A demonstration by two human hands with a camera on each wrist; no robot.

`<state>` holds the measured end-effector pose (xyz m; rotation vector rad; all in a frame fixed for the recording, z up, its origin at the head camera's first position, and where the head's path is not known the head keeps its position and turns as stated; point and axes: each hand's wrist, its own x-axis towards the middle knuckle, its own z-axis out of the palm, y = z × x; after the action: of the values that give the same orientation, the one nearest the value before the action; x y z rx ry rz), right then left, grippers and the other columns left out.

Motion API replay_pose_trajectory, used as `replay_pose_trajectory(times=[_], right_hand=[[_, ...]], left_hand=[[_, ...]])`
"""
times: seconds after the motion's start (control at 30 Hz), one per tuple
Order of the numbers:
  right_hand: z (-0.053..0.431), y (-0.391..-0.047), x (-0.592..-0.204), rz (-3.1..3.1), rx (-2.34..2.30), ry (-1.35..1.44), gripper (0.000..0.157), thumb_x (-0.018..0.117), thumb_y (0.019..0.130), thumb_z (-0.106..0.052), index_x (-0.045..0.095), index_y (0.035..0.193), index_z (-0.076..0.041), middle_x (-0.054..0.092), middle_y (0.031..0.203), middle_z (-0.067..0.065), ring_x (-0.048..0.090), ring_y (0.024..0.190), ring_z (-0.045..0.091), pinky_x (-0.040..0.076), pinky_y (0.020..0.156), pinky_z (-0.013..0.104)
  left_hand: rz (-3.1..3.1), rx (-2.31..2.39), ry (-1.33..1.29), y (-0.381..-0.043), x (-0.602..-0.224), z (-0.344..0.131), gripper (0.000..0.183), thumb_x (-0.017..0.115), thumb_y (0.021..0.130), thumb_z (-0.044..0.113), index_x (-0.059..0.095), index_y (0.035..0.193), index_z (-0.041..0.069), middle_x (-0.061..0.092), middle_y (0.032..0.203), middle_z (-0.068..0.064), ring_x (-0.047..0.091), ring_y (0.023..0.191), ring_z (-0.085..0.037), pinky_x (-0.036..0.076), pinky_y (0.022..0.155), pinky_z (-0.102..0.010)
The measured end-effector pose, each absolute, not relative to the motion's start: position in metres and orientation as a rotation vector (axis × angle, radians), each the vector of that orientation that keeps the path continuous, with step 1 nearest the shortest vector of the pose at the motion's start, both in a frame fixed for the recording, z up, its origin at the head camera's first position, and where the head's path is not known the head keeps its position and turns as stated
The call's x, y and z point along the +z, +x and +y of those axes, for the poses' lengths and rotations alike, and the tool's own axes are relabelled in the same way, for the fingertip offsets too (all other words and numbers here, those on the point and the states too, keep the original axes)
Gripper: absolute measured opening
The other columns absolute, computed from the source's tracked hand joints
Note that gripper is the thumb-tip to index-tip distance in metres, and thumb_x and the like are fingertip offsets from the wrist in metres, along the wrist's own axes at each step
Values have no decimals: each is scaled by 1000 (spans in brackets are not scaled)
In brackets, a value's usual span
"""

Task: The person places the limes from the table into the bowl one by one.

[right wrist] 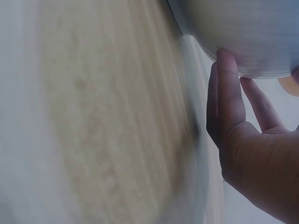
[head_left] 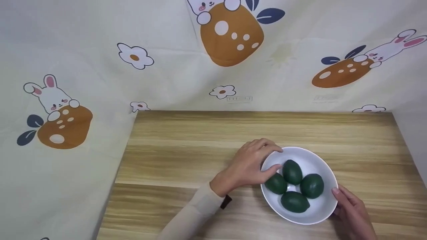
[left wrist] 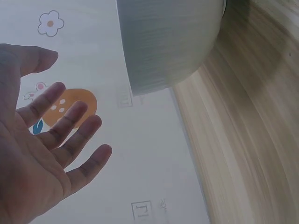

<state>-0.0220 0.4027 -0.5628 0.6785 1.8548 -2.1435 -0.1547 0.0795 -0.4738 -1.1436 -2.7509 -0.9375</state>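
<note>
A round white bowl (head_left: 313, 218) is at the right of the wooden table, with several dark green, lemon-shaped fruits (head_left: 292, 172) lying in it. My right hand (head_left: 354, 210) grips the bowl's right side, thumb at the rim and fingers against the outer wall. In the right wrist view, the fingers (right wrist: 229, 93) reach up to the bowl's underside (right wrist: 252, 42). My left hand (head_left: 251, 163) hovers at the upper left rim, its thumb overlapping the bowl's inside in the head view. Seen from the left wrist, this hand (left wrist: 42, 144) has its fingers spread, holding nothing, apart from the bowl (left wrist: 168, 46).
The wood-grain table (head_left: 173, 160) extends left of and behind the bowl. A pale cloth (head_left: 166, 83) printed with rabbits, orange fruit shapes and flowers hangs along the back and sides. A black piece (head_left: 226, 202) shows at the left wrist.
</note>
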Motion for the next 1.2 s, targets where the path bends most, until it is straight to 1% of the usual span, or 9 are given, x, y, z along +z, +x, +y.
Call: replay_pose_trajectory(times=[0.1, 0.27, 0.4, 0.5, 0.7, 0.8, 1.0, 1.1, 1.2], right_hand=[[401, -24, -561, 1888, -2109, 685, 33, 51, 113, -25, 74, 122, -46, 77, 111, -21, 76, 95, 7, 65, 77, 33], [403, -20, -560, 1893, -2077, 712, 33, 50, 113, -27, 75, 111, -48, 79, 106, -17, 77, 93, 9, 65, 77, 34], [407, -22, -558, 1852, -1994, 754, 31, 50, 113, -34, 72, 107, -54, 77, 106, -23, 76, 96, 7, 65, 81, 33], [408, -24, -556, 1839, -1971, 767, 30, 50, 113, -36, 71, 105, -56, 76, 106, -26, 76, 97, 6, 64, 82, 32], [408, -26, -552, 1840, -1979, 754, 31, 50, 113, -34, 71, 106, -55, 76, 107, -26, 75, 98, 4, 64, 82, 30], [409, -27, -551, 1822, -1935, 772, 27, 51, 112, -39, 70, 105, -57, 75, 106, -28, 75, 98, 4, 64, 84, 29], [411, -28, -550, 1772, -1846, 813, 19, 51, 110, -49, 67, 105, -60, 75, 105, -29, 77, 99, 6, 64, 90, 34], [409, -27, -550, 1800, -1891, 783, 25, 50, 112, -42, 68, 105, -58, 75, 106, -27, 76, 100, 6, 64, 88, 35], [407, -27, -550, 1825, -1945, 744, 30, 50, 113, -36, 71, 106, -56, 76, 107, -26, 75, 100, 4, 64, 85, 32]], left_hand=[[-2740, -946, -1132, -154, -472, 75, 39, 65, 100, 45, 69, 132, 24, 67, 133, 4, 63, 126, -14, 51, 109, -33], [-2746, -954, -1134, -151, -471, 72, 39, 65, 100, 45, 69, 133, 25, 67, 134, 4, 62, 128, -14, 51, 110, -33], [-2766, -973, -1121, -150, -471, 71, 40, 65, 100, 45, 68, 135, 25, 67, 135, 4, 61, 129, -14, 50, 113, -34], [-2781, -978, -1112, -151, -471, 71, 41, 66, 100, 44, 68, 135, 24, 67, 136, 4, 61, 129, -14, 50, 113, -35], [-2793, -985, -1099, -151, -469, 71, 42, 66, 100, 44, 67, 136, 24, 66, 136, 4, 61, 128, -14, 52, 111, -33], [-2798, -997, -1094, -149, -468, 69, 42, 66, 100, 44, 67, 137, 24, 66, 136, 4, 61, 127, -13, 52, 110, -32], [-2789, -1013, -1062, -146, -470, 62, 42, 67, 100, 43, 68, 136, 23, 66, 134, 5, 62, 126, -12, 53, 108, -31], [-2787, -1010, -1041, -144, -471, 58, 41, 68, 99, 42, 68, 135, 24, 66, 134, 5, 62, 126, -13, 54, 108, -32], [-2784, -1007, -1020, -143, -471, 55, 40, 69, 98, 41, 69, 134, 25, 66, 133, 6, 63, 125, -13, 54, 106, -33]])
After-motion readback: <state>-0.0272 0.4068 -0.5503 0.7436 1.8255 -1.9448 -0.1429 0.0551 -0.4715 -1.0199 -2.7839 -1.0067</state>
